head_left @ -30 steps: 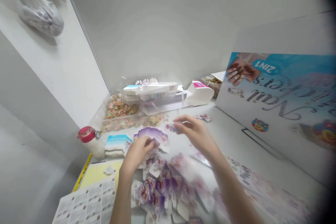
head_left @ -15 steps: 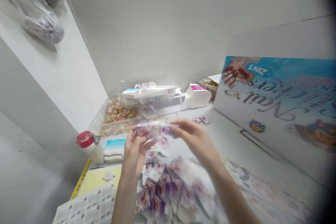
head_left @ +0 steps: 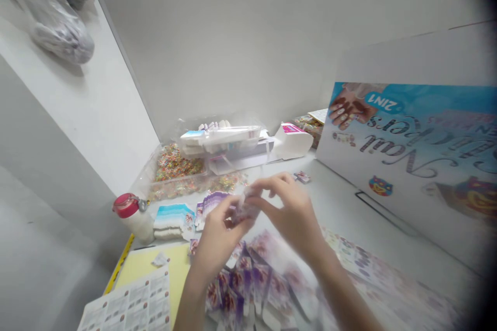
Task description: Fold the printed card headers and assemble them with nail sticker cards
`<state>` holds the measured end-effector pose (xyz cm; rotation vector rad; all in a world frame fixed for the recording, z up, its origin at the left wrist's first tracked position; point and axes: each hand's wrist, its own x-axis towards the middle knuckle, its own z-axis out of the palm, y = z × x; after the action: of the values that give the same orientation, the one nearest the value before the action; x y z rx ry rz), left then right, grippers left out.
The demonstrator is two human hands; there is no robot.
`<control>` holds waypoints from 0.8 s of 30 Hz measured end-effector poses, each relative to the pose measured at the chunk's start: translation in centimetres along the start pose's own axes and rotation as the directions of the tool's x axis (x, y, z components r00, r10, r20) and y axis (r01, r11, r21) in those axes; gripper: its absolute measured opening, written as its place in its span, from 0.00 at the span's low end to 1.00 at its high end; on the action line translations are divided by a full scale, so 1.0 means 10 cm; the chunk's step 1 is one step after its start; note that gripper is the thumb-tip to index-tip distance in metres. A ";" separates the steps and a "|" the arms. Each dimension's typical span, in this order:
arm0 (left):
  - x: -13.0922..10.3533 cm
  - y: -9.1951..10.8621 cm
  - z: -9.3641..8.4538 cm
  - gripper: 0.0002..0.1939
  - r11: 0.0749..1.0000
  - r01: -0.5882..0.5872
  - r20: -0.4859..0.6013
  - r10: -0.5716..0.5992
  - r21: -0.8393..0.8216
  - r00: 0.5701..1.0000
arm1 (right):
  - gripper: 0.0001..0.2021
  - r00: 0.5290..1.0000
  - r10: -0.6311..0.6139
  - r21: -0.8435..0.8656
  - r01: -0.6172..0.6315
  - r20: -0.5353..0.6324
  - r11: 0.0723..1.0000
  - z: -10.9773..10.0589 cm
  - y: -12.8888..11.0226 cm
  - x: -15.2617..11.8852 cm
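1. Along the right of the worktop (head_left: 330, 191) stands a large white-and-blue box (head_left: 411, 139), its "Nail Stickers" lettering upside down.
2. Near the left wall, a red-lidded bottle (head_left: 135, 220) stands just beside a blue-and-white stack (head_left: 171, 220); behind them sits a clear tub of multicoloured pieces (head_left: 177, 163).
3. Nearer the viewer, the left forearm hides part of a heap of purple-and-white cartons (head_left: 240, 282); left of it, a label sheet (head_left: 134, 300) overlaps a yellow sheet (head_left: 179, 269).
4. Between both hands, above the worktop, is a small packet (head_left: 245, 208), pale with purplish print, blurred and largely covered by fingers.
5. The left hand (head_left: 219, 235) grips its lower part; the right hand (head_left: 285, 212) pinches its upper end.
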<state>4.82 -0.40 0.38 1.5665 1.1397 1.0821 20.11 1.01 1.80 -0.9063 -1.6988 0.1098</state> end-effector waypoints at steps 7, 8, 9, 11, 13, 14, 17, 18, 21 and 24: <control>0.02 0.01 0.07 0.13 0.992 0.008 -0.034 -0.012 -0.130 0.999 | 0.08 0.950 -0.044 0.124 0.005 0.310 0.992 -0.13 0.11 0.01; 0.02 0.01 0.07 0.13 0.992 0.002 -0.045 -0.008 -0.128 0.999 | 0.08 0.947 -0.032 0.118 -0.006 0.319 0.993 -0.15 0.12 0.01; 0.01 0.02 0.07 0.14 0.992 -0.004 -0.053 -0.003 -0.128 0.999 | 0.08 0.948 -0.020 0.108 -0.015 0.319 0.994 -0.17 0.12 0.00; 0.01 0.03 0.07 0.14 0.991 -0.012 -0.059 0.004 -0.135 0.998 | 0.08 0.949 -0.006 0.082 -0.020 0.314 0.996 -0.18 0.12 -0.01; 0.00 0.04 0.07 0.14 0.991 -0.016 -0.067 0.007 -0.135 0.998 | 0.07 0.951 -0.011 0.055 -0.006 0.310 0.998 -0.18 0.11 -0.01; 0.00 0.04 0.07 0.14 0.991 -0.018 -0.074 0.008 -0.133 0.997 | 0.06 0.953 -0.018 0.048 0.004 0.302 0.999 -0.17 0.10 -0.01; -0.01 0.03 0.08 0.14 0.992 -0.015 -0.100 0.002 -0.129 0.995 | 0.05 0.966 -0.034 0.048 0.023 0.254 0.999 -0.16 0.10 0.00; -0.01 0.03 0.09 0.14 0.992 -0.018 -0.106 0.004 -0.129 0.994 | 0.04 0.970 -0.039 0.054 0.027 0.239 0.998 -0.16 0.10 0.01; -0.01 0.02 0.11 0.13 0.992 -0.049 -0.111 0.037 -0.112 0.993 | 0.04 0.971 -0.033 0.057 0.020 0.235 0.998 -0.17 0.08 0.02; -0.02 0.02 0.13 0.11 0.991 -0.095 -0.093 0.086 -0.094 0.992 | 0.08 0.955 0.009 0.064 -0.029 0.297 0.998 -0.18 0.04 0.03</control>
<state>6.09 -0.83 0.27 1.5185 1.0660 1.2599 21.80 0.81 2.43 -0.8885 -1.9513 0.3291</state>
